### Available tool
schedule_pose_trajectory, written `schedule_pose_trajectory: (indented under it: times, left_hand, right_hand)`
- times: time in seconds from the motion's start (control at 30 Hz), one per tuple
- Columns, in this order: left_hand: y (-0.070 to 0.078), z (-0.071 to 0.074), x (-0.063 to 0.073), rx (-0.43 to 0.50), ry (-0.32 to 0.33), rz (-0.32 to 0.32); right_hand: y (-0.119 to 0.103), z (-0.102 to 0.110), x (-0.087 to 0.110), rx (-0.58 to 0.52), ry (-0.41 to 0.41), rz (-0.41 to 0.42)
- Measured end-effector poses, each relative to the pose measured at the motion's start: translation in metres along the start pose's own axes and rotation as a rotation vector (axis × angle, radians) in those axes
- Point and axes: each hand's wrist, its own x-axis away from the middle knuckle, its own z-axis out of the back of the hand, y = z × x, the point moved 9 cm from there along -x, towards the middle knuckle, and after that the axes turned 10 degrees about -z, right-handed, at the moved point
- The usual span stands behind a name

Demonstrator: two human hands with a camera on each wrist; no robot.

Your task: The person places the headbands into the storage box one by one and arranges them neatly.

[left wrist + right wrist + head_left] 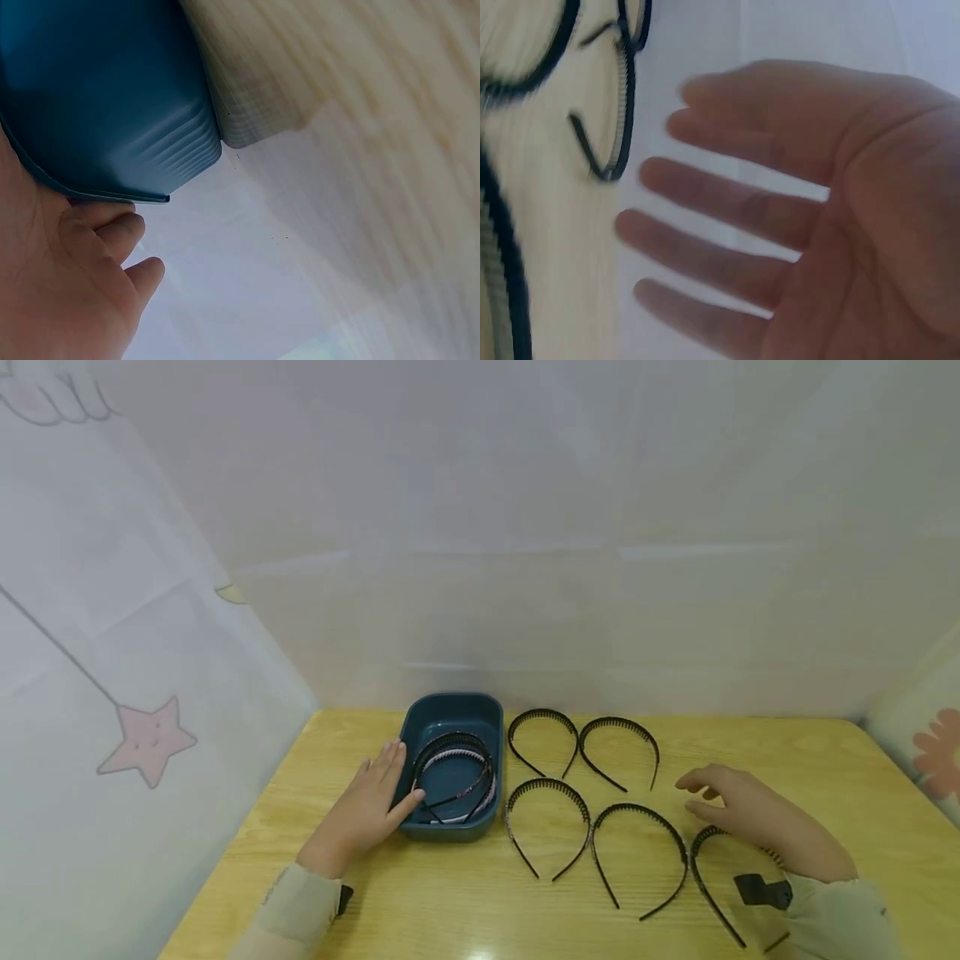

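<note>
A dark blue plastic bin stands at the table's back, left of the middle, holding several headbands, mostly black, one pale. Against its left rim rests my left hand, fingers fairly straight, thumb at the near-left part; the left wrist view has this hand against the bin wall. My right hand hovers above the right part of the table, fingers apart and loosely bent, with nothing in them. Partly beneath its wrist lies a black toothed headband.
Right of the bin, two black headbands lie at the back; nearer are a patterned headband and a black headband. Pale cloth hangs behind the wooden table and along its sides.
</note>
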Motion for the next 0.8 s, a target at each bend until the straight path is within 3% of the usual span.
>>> schedule_pose_trajectory:
  times: [0.13,0.4,0.8]
  left_hand:
    - [-0.001,-0.003,0.003,0.008,-0.011,0.017]
    - [-0.002,-0.003,-0.001,0.007,-0.018,0.017]
    - [-0.002,-0.003,-0.002,-0.020,-0.024,0.017]
  right_hand:
    - [0.026,-0.004,0.005,-0.027,-0.079,-0.070]
    - [0.066,0.004,0.017,-0.116,-0.130,-0.172]
    - [0.094,-0.008,0.013,-0.125,-0.183,-0.227]
